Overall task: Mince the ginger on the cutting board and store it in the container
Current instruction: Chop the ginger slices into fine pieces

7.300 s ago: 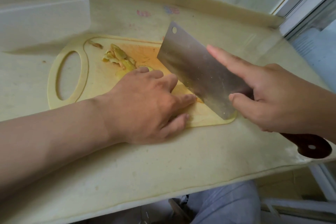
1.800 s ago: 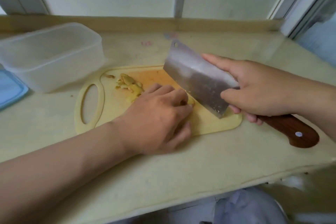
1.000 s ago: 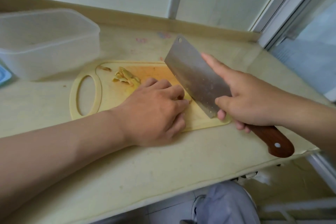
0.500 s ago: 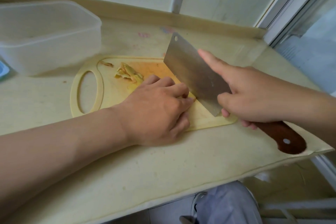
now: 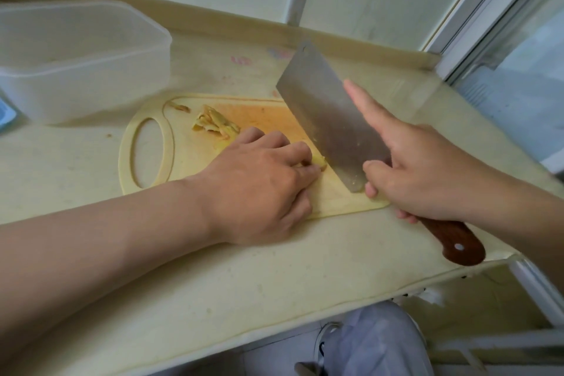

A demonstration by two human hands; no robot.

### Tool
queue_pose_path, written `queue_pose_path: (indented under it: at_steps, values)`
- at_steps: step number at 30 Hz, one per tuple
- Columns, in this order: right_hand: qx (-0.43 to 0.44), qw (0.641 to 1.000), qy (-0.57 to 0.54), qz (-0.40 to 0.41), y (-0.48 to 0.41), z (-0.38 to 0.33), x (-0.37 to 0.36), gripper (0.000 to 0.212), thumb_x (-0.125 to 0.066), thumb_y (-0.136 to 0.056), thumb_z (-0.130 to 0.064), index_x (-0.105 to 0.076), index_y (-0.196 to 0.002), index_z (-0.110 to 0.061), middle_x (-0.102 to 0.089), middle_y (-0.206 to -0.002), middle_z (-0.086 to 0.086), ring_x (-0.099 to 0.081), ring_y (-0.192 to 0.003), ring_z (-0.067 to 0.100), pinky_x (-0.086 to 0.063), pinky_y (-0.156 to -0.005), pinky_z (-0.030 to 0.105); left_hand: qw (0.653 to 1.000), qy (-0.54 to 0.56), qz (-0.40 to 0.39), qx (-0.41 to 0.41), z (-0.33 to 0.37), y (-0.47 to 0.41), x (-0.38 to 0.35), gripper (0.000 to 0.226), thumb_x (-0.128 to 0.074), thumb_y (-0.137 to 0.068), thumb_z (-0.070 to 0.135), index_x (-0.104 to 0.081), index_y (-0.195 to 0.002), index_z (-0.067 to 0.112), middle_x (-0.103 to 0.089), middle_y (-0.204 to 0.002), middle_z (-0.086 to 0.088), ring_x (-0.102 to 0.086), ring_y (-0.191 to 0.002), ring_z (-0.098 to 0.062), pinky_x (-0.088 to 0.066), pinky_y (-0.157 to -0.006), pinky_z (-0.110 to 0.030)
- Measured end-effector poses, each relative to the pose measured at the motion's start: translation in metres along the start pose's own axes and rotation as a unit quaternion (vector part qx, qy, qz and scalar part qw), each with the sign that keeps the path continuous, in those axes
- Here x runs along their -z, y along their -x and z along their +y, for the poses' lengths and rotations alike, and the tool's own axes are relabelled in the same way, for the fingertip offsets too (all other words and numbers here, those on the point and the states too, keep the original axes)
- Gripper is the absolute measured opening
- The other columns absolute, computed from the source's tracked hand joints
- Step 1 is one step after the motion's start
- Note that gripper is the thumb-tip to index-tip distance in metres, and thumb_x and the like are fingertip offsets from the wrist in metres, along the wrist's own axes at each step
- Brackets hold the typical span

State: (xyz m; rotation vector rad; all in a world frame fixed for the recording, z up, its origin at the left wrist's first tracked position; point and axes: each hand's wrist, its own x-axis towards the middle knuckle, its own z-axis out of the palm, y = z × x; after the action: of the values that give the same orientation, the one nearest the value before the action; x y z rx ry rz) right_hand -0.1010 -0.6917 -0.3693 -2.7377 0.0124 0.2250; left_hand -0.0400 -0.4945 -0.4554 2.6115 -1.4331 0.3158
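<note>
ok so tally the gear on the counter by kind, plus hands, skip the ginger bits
cutting board: 1
cleaver: 1
clear container: 1
blue item, cut off at the left edge: 1
hands: 2, left hand and right hand
total: 6

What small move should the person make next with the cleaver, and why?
Probably press the cleaver straight down for another thin slice. The right hand grips it with the edge right beside the left hand, whose curled fingers pin the ginger piece on the cutting board. Only a small sliced pile lies beyond; nothing looks minced yet.
</note>
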Motion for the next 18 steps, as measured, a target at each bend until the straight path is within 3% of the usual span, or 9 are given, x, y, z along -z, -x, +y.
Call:
queue_pose_path:
  at_steps: [4,8,13,18]
  values:
    - [0.005,0.998,0.049,-0.039,-0.028,-0.012,0.005,0.101,-0.048,-0.094,-0.006,0.004,-0.151,-0.070,-0.073,-0.077,0.011,-0.067,-0.043,0.025,-0.061,-0.045,0.046,1.000,-0.003,-0.002,0.000,0.001,-0.001,0.000,0.065,-0.017,-0.092,0.050,-0.062,-0.131,0.024,-0.061,-0.118,0.004,-0.056,-0.105,-0.027,-0.042,-0.089,-0.047]
    - [0.019,1.000,0.024,-0.003,-0.039,-0.016,0.001,0.102,-0.048,-0.091,-0.003,0.001,-0.156,-0.064,-0.071,-0.078,0.009,-0.065,-0.041,0.022,-0.059,-0.043,0.043,1.000,-0.005,-0.005,-0.002,0.001,-0.001,0.000,0.065,-0.017,-0.092,0.050,-0.062,-0.131,0.025,-0.060,-0.118,0.004,-0.056,-0.105,-0.026,-0.042,-0.090,-0.047]
    - [0.024,0.998,-0.021,0.060,-0.006,0.000,-0.011,0.101,-0.047,-0.097,-0.005,0.008,-0.150,-0.071,-0.074,-0.073,0.014,-0.065,-0.044,0.026,-0.061,-0.049,0.041,1.000,-0.011,-0.005,0.000,0.001,0.000,0.001,0.068,-0.012,-0.091,0.050,-0.059,-0.134,0.026,-0.059,-0.121,0.006,-0.055,-0.109,-0.026,-0.041,-0.092,-0.046]
    - [0.026,0.999,0.025,0.019,-0.007,-0.002,-0.003,0.100,-0.047,-0.097,-0.006,0.008,-0.150,-0.071,-0.073,-0.074,0.011,-0.066,-0.044,0.023,-0.061,-0.049,0.040,1.000,-0.011,-0.004,-0.002,0.001,0.000,0.000,0.070,-0.010,-0.090,0.051,-0.059,-0.134,0.026,-0.058,-0.119,0.005,-0.054,-0.109,-0.026,-0.041,-0.092,-0.046]
